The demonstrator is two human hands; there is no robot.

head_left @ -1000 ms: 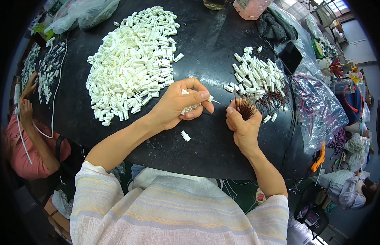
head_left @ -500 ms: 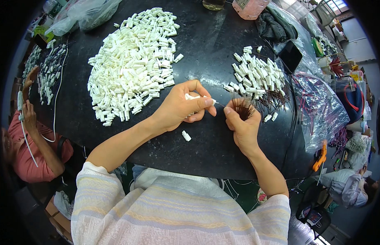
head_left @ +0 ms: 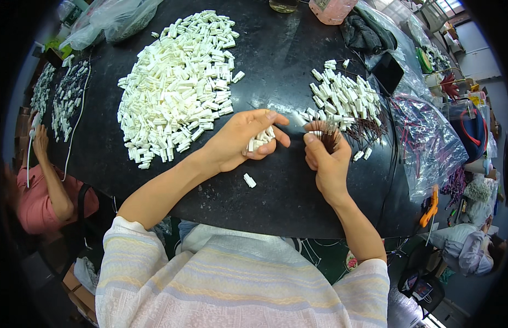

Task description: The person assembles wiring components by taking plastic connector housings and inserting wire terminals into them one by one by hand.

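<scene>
Both hands worked above the black round table (head_left: 276,202). Curled half shut, the left hand (head_left: 240,143) cupped a few small white plastic connector housings (head_left: 260,139) in its palm. Closed in a fist just right of it, the right hand (head_left: 326,158) gripped a bundle of short dark red wires (head_left: 329,138), tips upward. One loose white housing (head_left: 249,180) lay on the table just below the left hand. Up and left of that hand spread the large heap of white housings (head_left: 177,82); beyond the right hand lay a smaller white heap (head_left: 347,98) with more dark wires. Right of the smaller heap sat a clear plastic bag of dark red wires (head_left: 429,142). Another clear bag (head_left: 109,19) lay beyond the large heap.
</scene>
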